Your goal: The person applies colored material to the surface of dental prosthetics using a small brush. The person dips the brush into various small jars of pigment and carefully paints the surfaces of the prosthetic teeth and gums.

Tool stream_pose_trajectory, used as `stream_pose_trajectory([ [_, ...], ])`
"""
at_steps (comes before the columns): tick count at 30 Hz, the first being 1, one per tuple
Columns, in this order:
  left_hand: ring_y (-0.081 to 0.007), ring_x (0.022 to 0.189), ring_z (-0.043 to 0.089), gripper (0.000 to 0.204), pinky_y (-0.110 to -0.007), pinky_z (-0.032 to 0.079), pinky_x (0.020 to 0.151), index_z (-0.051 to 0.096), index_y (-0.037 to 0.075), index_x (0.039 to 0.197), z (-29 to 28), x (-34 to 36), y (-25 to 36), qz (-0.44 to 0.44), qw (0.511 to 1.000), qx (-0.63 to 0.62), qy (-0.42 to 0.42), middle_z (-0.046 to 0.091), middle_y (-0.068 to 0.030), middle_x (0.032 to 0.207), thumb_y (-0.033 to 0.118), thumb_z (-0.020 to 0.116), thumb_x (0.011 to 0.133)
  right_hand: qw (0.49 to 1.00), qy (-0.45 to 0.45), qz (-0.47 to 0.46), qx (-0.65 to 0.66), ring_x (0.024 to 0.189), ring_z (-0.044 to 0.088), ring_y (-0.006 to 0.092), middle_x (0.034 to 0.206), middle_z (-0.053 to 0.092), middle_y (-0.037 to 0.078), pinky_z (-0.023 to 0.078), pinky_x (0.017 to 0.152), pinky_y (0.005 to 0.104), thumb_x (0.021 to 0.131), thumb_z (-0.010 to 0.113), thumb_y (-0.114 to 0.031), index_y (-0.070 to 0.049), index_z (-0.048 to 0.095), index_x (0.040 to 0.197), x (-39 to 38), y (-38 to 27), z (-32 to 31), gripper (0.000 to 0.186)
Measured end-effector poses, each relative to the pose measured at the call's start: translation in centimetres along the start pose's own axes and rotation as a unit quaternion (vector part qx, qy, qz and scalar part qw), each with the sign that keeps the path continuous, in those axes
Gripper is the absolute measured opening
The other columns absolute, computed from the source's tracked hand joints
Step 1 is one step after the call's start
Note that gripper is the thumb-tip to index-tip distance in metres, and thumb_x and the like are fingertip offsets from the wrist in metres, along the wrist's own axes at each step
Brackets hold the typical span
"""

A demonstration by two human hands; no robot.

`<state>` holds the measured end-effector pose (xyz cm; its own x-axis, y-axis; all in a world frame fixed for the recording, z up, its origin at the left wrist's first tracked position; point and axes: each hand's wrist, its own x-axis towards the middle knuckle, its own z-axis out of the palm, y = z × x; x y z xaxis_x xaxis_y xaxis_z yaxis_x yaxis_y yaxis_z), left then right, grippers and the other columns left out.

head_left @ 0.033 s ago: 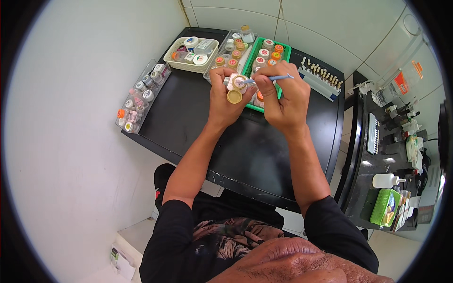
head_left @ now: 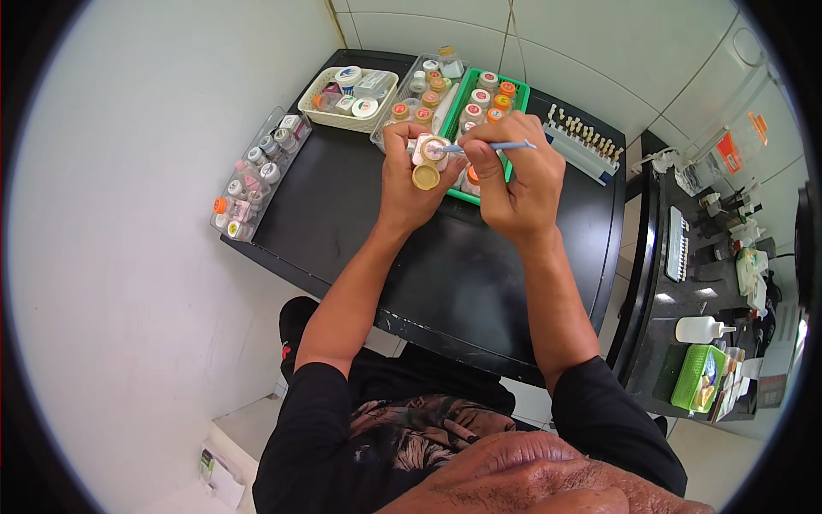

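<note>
Over the far middle of the black table (head_left: 342, 197), my left hand (head_left: 413, 193) is closed around a small jar (head_left: 434, 149). The jar's gold flip lid (head_left: 425, 176) hangs back toward me, and something pale shows inside. Pinched in my right hand (head_left: 520, 184) is a thin light-blue spatula-like stick (head_left: 492, 146), held nearly level. Its left tip is at the jar's mouth; whether it touches the contents I cannot tell. Just beyond both hands stands a green basket (head_left: 463, 196) of jars with orange and whitish lids, partly hidden by my right hand.
A clear tray (head_left: 287, 167) of small jars lines the left edge. At the back are a cream basket (head_left: 336, 122) and a clear bin (head_left: 441, 60) of bottles. A dental shade guide (head_left: 582, 154) lies far right. Beyond stands a side counter with a white squeeze bottle (head_left: 698, 328).
</note>
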<state>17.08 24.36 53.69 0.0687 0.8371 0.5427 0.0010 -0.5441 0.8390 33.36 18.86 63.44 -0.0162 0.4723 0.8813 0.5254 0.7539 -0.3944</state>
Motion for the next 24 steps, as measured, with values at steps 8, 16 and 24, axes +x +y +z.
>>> stream_pose_trajectory([
  [8, -0.0184, 0.098, 0.073, 0.065, -0.036, 0.063, 0.082, 0.046, 0.004, 0.130, -0.1, 0.0, -0.1, 0.039, 0.999, 0.001, -0.006, 0.069, -0.0111, 0.114, 0.017, 0.098, 0.092, 0.997, -0.066, -0.036, -0.016, 0.078, 0.062, 0.0298, 0.088, 0.074, 0.005, 0.045, 0.079, 0.0425, 0.097, 0.084, -0.009, -0.006, 0.077, 0.095, -0.3, 0.4, 0.4, 0.008],
  [16, -0.0210, 0.096, 0.071, 0.067, -0.039, 0.061, 0.083, 0.044, 0.004, 0.130, -0.1, -0.2, -0.4, 0.057, 0.998, 0.031, -0.026, 0.066, -0.0113, 0.116, 0.017, 0.098, 0.092, 0.999, -0.036, -0.003, 0.017, 0.078, 0.061, 0.0315, 0.090, 0.076, 0.006, 0.046, 0.080, 0.0438, 0.100, 0.081, -0.009, -0.004, 0.078, 0.096, -0.6, 0.5, 0.6, 0.007],
  [24, -0.0204, 0.116, 0.065, 0.070, -0.039, 0.060, 0.094, 0.038, 0.004, 0.134, 0.5, -0.2, -1.6, 0.092, 0.995, -0.024, -0.019, 0.056, -0.0162, 0.132, 0.010, 0.095, 0.094, 0.999, -0.030, 0.019, -0.009, 0.080, 0.062, 0.0330, 0.092, 0.077, 0.007, 0.047, 0.079, 0.0444, 0.100, 0.081, -0.009, -0.004, 0.077, 0.094, -0.5, 0.3, 0.4, 0.009],
])
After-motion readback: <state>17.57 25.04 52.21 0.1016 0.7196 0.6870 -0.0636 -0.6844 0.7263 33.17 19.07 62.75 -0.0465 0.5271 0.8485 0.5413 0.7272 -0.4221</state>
